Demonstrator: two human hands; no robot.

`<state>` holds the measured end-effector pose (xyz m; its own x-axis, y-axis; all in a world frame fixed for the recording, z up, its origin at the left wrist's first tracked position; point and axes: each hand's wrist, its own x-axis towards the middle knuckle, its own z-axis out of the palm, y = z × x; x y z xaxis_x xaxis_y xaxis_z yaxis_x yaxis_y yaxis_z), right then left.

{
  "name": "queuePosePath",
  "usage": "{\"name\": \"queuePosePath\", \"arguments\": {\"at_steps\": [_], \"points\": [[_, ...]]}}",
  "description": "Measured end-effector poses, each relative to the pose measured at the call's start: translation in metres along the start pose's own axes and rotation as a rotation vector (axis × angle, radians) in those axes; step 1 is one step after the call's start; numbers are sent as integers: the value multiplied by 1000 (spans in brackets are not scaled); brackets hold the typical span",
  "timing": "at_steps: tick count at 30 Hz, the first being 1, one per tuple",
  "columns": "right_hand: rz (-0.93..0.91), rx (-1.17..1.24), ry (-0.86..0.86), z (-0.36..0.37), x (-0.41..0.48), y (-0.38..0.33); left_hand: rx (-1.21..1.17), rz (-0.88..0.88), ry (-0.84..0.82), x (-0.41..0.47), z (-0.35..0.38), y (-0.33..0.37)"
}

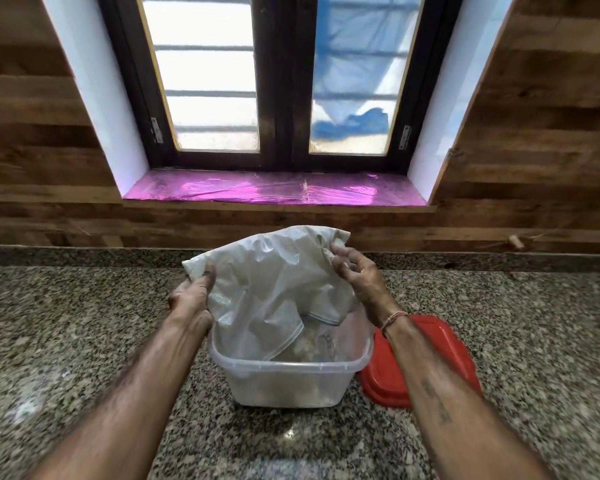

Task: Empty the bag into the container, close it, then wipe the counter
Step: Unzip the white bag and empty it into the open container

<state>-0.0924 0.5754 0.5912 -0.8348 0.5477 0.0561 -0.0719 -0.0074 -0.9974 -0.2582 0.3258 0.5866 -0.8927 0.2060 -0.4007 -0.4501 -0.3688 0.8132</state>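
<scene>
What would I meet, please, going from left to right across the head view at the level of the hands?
left hand → bag → right hand → lid. The container sits under the bag, so I leave it out.

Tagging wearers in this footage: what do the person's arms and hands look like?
Bare forearms, no sleeves or gloves. The left hand wears nothing visible. Beside the right hand, the wrist carries a thin reddish thread band; dark tattoo lettering runs along that forearm.
</scene>
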Motion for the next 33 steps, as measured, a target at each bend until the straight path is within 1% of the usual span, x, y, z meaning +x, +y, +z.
{"name": "queuePosePath", "arguments": {"at_steps": [2,3,6,10,11,15,17,19,22,25,29,33], "points": [[70,-36,80,2,4,-5,-34,44,5,-2,-2,-4],[127,-32,88,2,9,-7,-50,76,5,-3,-3,-5],[319,66,22,2,25,-17,-62,144,-73,-11,-3,-5],[417,266,-84,1,40,-27,-21,216,-201,-20,-1,-3],[420,291,-72,1,41,-26,-6,237,-227,-22,-2,-2],[411,359,-20,4,43,-27,91,313,-303,-27,-7,-1],[399,395,-19,10,46,-27,111,327,-365,-29,-8,-1],[365,409,3,14,48,-28,116,339,-385,-28,-9,0],[351,422,42,10,50,-24,33,322,-328,-30,-5,1],[271,373,56,-1,49,-22,-44,300,-279,-32,2,0],[190,362,97,-19,42,-24,-47,316,-300,-36,5,1],[97,328,76,-31,36,-28,-26,334,-315,-41,10,7]]}}
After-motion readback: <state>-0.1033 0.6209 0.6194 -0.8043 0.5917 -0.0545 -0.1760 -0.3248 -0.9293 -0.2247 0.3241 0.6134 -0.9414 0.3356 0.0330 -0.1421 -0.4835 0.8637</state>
